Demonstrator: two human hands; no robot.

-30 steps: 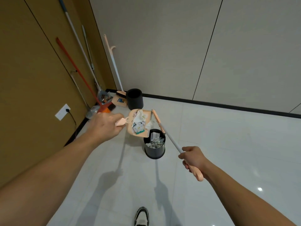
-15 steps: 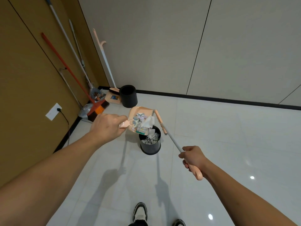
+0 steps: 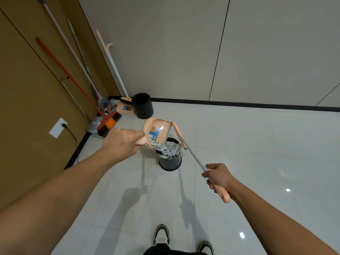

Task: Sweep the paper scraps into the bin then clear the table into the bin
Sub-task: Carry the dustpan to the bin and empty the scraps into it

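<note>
My left hand (image 3: 122,142) grips the handle of a peach dustpan (image 3: 156,130), which is tipped over so its back faces me. Paper scraps (image 3: 166,150) spill from its mouth into a small black bin (image 3: 170,161) standing on the white tiled floor just below. My right hand (image 3: 219,178) grips the peach end of a long-handled brush (image 3: 191,154); its brush head (image 3: 179,135) sits above the bin's right rim, beside the dustpan.
A second black bin (image 3: 142,105) stands near the corner, beside another peach dustpan and broom (image 3: 126,107). An orange-handled broom (image 3: 108,124) and mops lean on the brown wall at left. A wall socket (image 3: 58,127) with a cable is low on that wall. My shoes (image 3: 161,234) show below.
The dustpan has rotated from scraps facing me to fully tipped over, and the scraps are sliding into the bin. The brush head stays by the bin's rim.
</note>
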